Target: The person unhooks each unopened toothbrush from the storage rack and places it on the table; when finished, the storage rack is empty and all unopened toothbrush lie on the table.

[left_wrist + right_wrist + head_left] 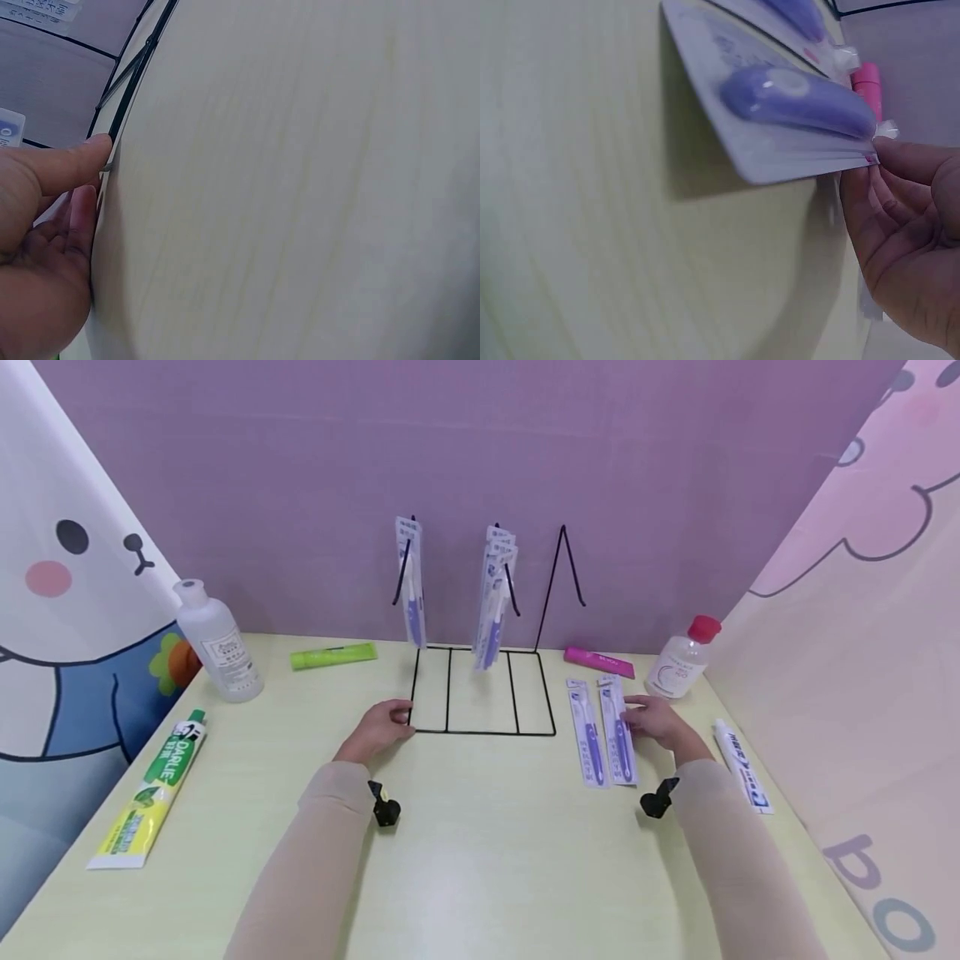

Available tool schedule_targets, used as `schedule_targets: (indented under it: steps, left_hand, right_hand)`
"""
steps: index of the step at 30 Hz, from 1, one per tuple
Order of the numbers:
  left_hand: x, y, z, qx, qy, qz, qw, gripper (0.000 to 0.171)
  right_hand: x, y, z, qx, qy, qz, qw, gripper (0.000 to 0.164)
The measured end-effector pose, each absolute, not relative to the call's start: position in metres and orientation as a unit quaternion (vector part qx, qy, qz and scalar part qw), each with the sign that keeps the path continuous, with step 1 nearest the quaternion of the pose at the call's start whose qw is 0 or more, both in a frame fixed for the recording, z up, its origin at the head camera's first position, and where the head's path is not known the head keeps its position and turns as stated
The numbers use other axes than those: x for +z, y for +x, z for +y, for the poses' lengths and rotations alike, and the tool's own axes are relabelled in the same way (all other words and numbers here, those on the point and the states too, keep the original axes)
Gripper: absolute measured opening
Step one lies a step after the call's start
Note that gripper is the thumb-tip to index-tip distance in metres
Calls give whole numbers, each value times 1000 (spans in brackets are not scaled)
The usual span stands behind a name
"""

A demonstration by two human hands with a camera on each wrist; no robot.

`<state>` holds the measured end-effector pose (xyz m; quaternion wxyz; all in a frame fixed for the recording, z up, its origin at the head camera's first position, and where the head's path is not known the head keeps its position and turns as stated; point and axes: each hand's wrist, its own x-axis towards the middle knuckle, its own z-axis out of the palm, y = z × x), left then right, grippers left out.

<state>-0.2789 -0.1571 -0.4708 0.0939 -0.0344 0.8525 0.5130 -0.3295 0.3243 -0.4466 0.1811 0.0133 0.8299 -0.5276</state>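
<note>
Pale table, beige sleeves reaching in. Yellow-green DARLIE tube near left edge, white tube near right edge, beyond the right forearm. Right hand: thumb and fingers pinch the side edge of the right toothbrush pack; left toothbrush pack lies just beside it, both right of the black wire rack. Left hand: thumb and fingers pinch the rack wire near its front left corner. Farther back, lime tube left of rack, magenta tube behind the packs, white bottle far left, red-capped bottle far right. Hanging packs cluster on the rack's middle hook, more packaging on its left hook. Purple cloth behind.
</note>
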Motion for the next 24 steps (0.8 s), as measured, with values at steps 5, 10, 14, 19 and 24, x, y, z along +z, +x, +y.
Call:
schedule_targets:
  steps: [5,10,14,19,24]
  left_hand:
    - [-470,-276,-157,512,-35,853,98,53]
    - [-469,-275,-157,507,-34,856,97,52]
    - [-469,-275,-156,509,-34,855,95,52]
    - [-469,-276,-156,509,-39,854,96,52]
    - [-470,-277,-156,511,-41,853,93,51]
  right_hand:
    - [-452,-330,324,-497,30,847,184,49]
    - [-453,-329,323,-473,32,863,172,48]
    - [-450,-329,322,-439,29,882,169,48]
    - [-431,-329,311,-376,7,915,148,48]
    - [-403,-331,272,-376,-46,920,100,45]
